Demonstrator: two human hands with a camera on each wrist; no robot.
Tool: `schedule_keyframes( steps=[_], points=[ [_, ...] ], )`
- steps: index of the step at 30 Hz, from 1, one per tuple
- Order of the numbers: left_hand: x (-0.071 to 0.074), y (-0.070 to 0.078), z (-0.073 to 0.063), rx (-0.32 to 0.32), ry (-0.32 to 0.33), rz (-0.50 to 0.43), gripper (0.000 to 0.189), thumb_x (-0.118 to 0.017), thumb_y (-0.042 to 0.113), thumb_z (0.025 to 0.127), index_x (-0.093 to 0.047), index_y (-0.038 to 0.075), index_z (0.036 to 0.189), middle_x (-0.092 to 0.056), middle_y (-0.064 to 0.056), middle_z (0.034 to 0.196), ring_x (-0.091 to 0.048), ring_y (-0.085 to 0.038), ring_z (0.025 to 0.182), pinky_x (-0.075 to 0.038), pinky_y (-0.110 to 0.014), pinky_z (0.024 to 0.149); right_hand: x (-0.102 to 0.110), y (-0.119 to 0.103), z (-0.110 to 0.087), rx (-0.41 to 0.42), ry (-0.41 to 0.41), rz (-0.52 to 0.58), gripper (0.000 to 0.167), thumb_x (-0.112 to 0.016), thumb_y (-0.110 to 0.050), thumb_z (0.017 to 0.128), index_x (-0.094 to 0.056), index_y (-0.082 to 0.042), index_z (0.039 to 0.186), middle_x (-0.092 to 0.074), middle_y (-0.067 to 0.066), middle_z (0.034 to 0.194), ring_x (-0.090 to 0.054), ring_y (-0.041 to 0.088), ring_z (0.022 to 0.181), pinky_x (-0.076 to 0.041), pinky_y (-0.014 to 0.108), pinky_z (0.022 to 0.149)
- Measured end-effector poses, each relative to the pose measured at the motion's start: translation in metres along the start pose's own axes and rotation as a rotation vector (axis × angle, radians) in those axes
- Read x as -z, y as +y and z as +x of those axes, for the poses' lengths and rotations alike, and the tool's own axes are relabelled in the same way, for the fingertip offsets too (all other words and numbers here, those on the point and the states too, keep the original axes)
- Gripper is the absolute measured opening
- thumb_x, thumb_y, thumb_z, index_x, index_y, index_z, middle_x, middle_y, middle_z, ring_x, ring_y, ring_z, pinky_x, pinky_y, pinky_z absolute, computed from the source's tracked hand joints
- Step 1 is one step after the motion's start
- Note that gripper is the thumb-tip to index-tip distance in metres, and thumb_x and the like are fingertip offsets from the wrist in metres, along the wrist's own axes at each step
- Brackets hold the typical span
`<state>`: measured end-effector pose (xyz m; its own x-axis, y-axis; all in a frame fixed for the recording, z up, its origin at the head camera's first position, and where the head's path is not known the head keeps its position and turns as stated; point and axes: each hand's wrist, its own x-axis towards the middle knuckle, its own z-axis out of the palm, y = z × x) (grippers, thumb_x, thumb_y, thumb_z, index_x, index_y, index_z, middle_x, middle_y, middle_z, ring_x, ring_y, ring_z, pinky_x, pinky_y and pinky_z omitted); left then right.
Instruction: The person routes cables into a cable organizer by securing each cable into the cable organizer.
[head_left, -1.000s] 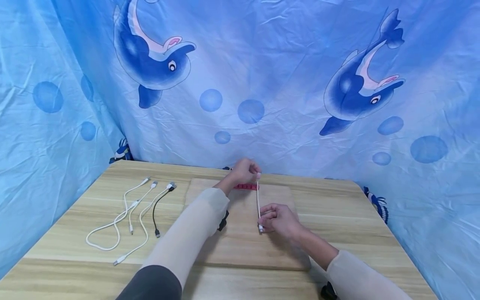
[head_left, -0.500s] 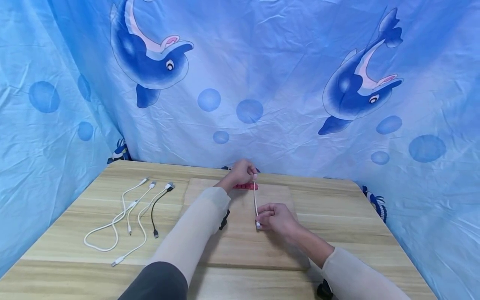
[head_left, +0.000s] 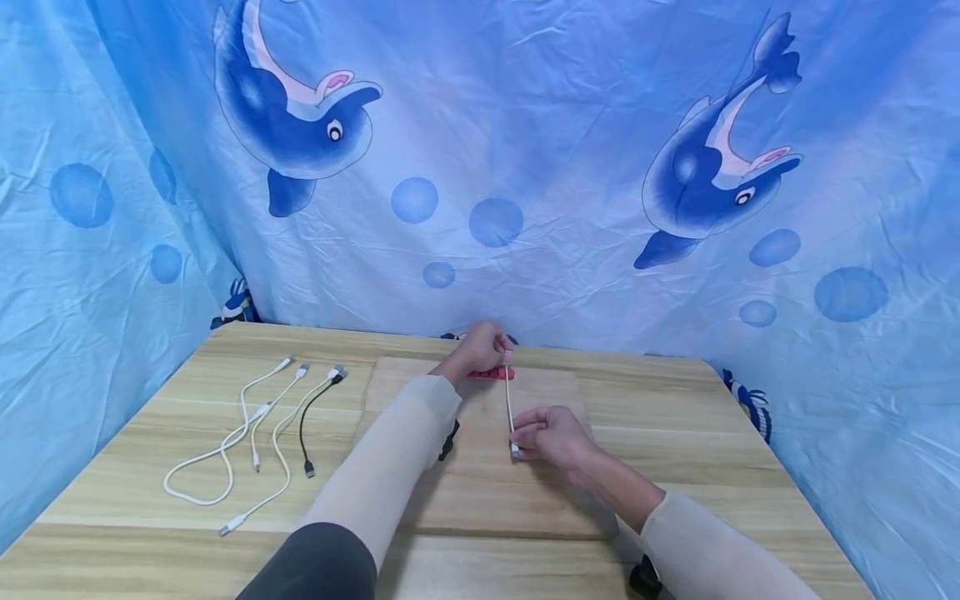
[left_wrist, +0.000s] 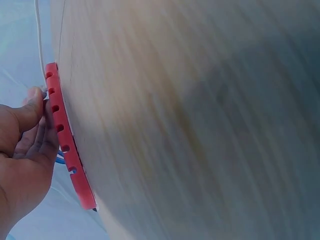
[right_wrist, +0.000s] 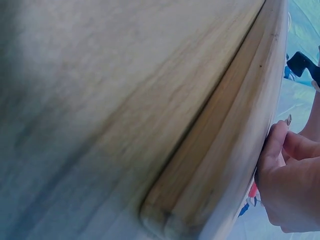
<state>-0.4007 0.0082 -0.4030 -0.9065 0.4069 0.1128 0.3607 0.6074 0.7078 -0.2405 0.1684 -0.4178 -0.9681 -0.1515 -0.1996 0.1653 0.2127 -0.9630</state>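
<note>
Here, the left hand [head_left: 480, 346] pinches one end of a white cable [head_left: 508, 397] near the red slotted strip [head_left: 491, 373]; the right hand [head_left: 558, 437] pinches its other end, so it runs between them.

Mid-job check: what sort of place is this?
Looks like a small makeshift work or filming booth, probably indoors: blue dolphin-print fabric screens the back and sides of a wood-grain table, where loose white cables are laid out.
</note>
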Motion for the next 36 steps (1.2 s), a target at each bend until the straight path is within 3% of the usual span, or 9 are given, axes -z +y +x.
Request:
schedule_keyframes(
  steps=[7,16,28,33,36],
  points=[
    [-0.002,-0.005,0.004,-0.015,-0.013,0.031,0.005,-0.071,0.000,0.093,-0.073,0.001,0.097,-0.068,-0.005,0.091,-0.061,-0.016,0.085,-0.052,-0.026,0.078,-0.001,-0.002,0.004,-0.033,0.011,-0.018,0.021,-0.067,0.014,0.089,-0.064,0.013,0.110,-0.074,0.016,0.089,-0.070,0.016,0.078,-0.062,0.033,0.071],
    [-0.005,-0.001,0.008,0.009,-0.027,0.114,0.008,-0.066,0.000,0.094,-0.073,0.001,0.098,-0.071,-0.008,0.105,-0.060,-0.017,0.092,-0.048,-0.025,0.081,0.000,-0.008,0.008,-0.059,-0.008,-0.113,0.014,-0.068,0.013,0.088,-0.066,0.010,0.102,-0.073,0.012,0.083,-0.071,0.018,0.075,-0.062,0.033,0.068],
    [-0.003,0.004,0.006,0.044,-0.032,0.129,0.008,-0.071,0.003,0.093,-0.073,0.002,0.102,-0.069,-0.007,0.105,-0.059,-0.020,0.095,-0.050,-0.029,0.086,-0.002,-0.011,0.012,-0.075,-0.038,-0.087,0.014,-0.066,0.014,0.088,-0.064,0.012,0.102,-0.070,0.013,0.083,-0.069,0.016,0.071,-0.062,0.031,0.066],
    [-0.003,-0.001,0.006,0.005,-0.027,0.133,0.017,-0.062,-0.005,0.092,-0.075,0.001,0.101,-0.071,-0.008,0.105,-0.061,-0.021,0.098,-0.050,-0.027,0.085,0.001,-0.008,0.011,-0.066,-0.062,-0.062,0.016,-0.066,0.013,0.089,-0.064,0.014,0.104,-0.068,0.015,0.088,-0.070,0.017,0.073,-0.062,0.030,0.068],
    [-0.002,-0.004,0.006,-0.003,-0.031,0.115,0.017,-0.063,-0.005,0.091,-0.076,0.001,0.102,-0.071,-0.009,0.105,-0.061,-0.020,0.096,-0.050,-0.026,0.083,0.002,-0.006,0.011,-0.062,-0.066,-0.045,0.017,-0.067,0.013,0.089,-0.064,0.015,0.106,-0.069,0.015,0.089,-0.070,0.018,0.074,-0.062,0.030,0.070]
  ],
)
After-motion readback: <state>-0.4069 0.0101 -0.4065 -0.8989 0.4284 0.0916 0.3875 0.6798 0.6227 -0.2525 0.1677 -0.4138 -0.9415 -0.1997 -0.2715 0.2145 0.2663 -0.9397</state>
